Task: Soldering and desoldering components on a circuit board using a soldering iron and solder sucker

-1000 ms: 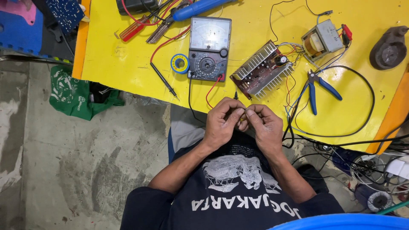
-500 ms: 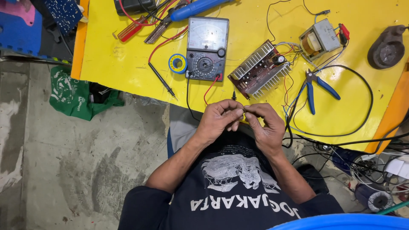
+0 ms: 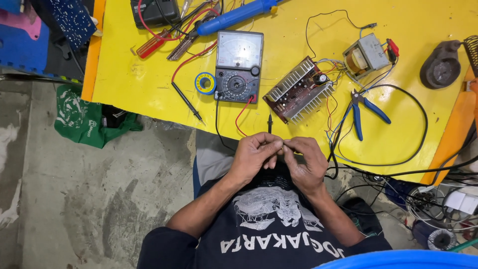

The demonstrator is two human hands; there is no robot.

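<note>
Centrally, a grey multimeter (image 3: 238,66) lies on the yellow desk (image 3: 129,79); bare concrete floor (image 3: 74,199) below. Just below the multimeter, left hand (image 3: 256,155) and right hand (image 3: 304,160) pinch something tiny, unidentifiable, grip closed.

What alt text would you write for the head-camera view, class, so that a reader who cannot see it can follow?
A seated person's left hand and right hand meet fingertip to fingertip, pinching something too small to identify, at the edge of a yellow table. On it lie an analog multimeter, a circuit board with heatsinks, a transformer and blue-handled pliers.
</note>
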